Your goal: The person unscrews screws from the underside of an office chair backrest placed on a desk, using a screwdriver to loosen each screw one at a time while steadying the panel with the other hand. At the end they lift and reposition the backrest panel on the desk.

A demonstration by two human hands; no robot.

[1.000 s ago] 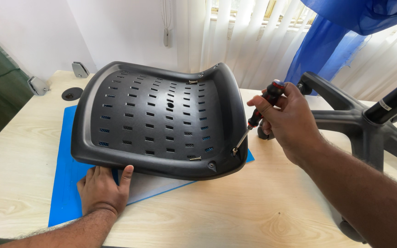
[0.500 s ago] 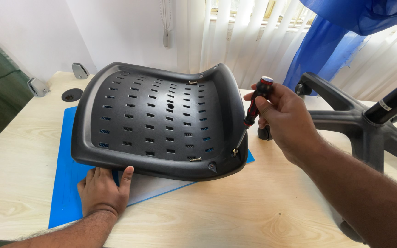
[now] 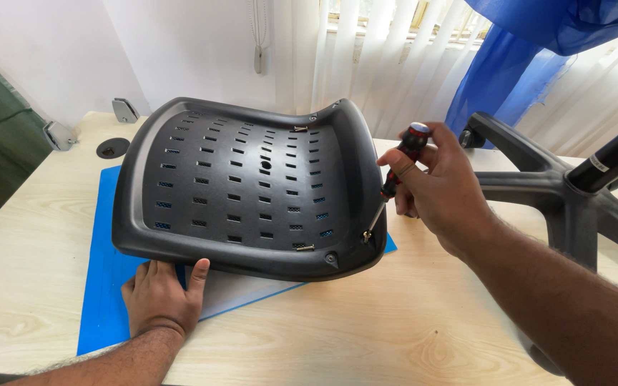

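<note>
The black plastic seat shell (image 3: 252, 189) sits in the middle of the desk, underside up, lying partly on a blue mat (image 3: 105, 286) — looks like the mat is there to keep the shell from scuffing or sliding. It's a curved pan with rows of small rectangular slots, a round hole near the centre, and raised edges all round. A few screws show along its rim, one at the shell's near right corner.

That's where the screwdriver (image 3: 395, 175) tip lands. The right hand (image 3: 441, 189) is wrapped around the red-and-black handle, fingers pinching it near the top, shaft angled down and left into that corner screw — tilted, I'd guess, because the rim slopes there.

The left hand (image 3: 160, 293) is flat and open, palm down on the mat right at the shell's near edge, fingertips tucked under the rim. It isn't gripping anything, just bracing the shell so it doesn't rock.

To the right of the shell lies a black chair base (image 3: 574, 193) with its gas cylinder sticking up. Behind the shell: white vertical blinds (image 3: 366, 50) and a blue cloth (image 3: 531, 43).
</note>
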